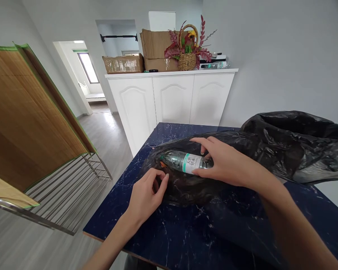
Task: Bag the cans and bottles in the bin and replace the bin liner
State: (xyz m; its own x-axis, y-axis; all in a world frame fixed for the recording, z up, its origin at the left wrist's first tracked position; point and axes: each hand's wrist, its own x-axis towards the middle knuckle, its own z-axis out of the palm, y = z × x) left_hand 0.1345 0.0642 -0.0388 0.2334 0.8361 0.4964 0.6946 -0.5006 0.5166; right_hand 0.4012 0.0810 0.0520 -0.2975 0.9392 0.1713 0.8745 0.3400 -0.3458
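Note:
A clear plastic bottle (174,160) with a white and green label lies on its side on a black plastic bag (186,187), its green cap end pointing left. My right hand (224,161) is curved around the bottle's base, thumb on the near side, index finger stretched over the bag. At the bag's near left edge, my left hand (146,191) has thumb and forefinger pinched together on the thin black film. Something small and orange (163,164) shows beside the bottle's cap end; I cannot make out what it is.
The bag's bunched part (293,146) spreads over the right side of the dark blue marbled table (186,232). Behind stands a white cabinet (174,97) bearing cardboard boxes (124,63), a flower basket (187,62) and another bottle (218,65). A metal rack (70,195) with a mat stands left.

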